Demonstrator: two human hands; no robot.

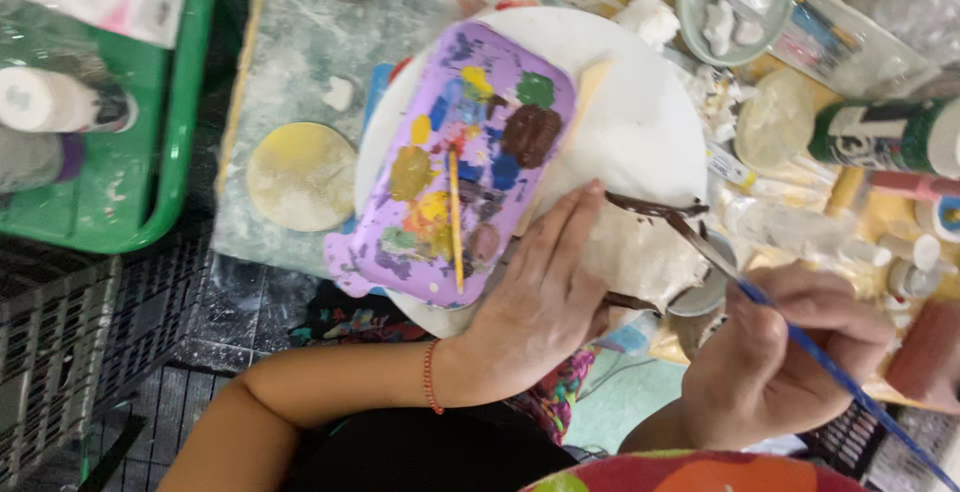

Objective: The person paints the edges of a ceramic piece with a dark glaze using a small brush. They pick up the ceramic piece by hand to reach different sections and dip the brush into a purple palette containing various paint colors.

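Under my left hand sits a pale, lumpy plaster piece, and I press my fingers flat and spread over it so it stays put on the white round board while I paint. My right hand pinches a blue-handled paintbrush low on its shaft, fingers closed tight around it, so the dark tip reaches the brown-streaked edge of the piece just beside my left fingertips. Just beyond my left hand lies the purple palette tray, dabbed with yellow, green, blue and brown, close enough for reloading; a thin orange stick rests across it. Paint bottles crowd the counter to my right, and a yellowish disc lies left of the board.
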